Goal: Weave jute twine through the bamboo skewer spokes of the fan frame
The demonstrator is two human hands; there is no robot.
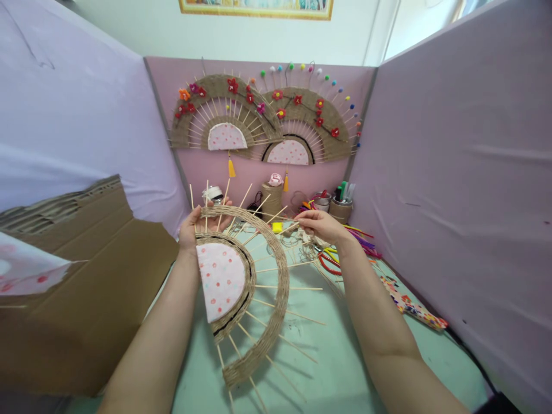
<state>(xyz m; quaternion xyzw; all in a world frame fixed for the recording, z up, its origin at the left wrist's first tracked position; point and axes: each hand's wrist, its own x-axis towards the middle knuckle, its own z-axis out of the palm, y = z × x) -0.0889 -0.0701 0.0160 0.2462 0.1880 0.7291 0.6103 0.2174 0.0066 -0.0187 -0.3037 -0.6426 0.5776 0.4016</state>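
Note:
A half-round fan (282,282) of thin wooden sticks woven with brown twine is held up on its side, its straight edge toward the left. Pink dotted cloth (222,276) covers its inner half circle, bordered by twine with a black line. My left hand (188,229) grips the fan's upper corner, thumb in front and the other fingers partly hidden behind the sticks. Near the upper right stick tips, my right hand (321,225) has thumb and forefinger pinched on a strand of twine (282,217) that runs toward the outer woven band.
Two finished-looking fans with flowers hang on the pink back panel (159,86). Below them stand a twine spool (271,201) and a pen holder (340,210). Red-handled scissors (328,263) and a patterned glue gun (409,305) lie right. A cardboard box (142,259) stands left.

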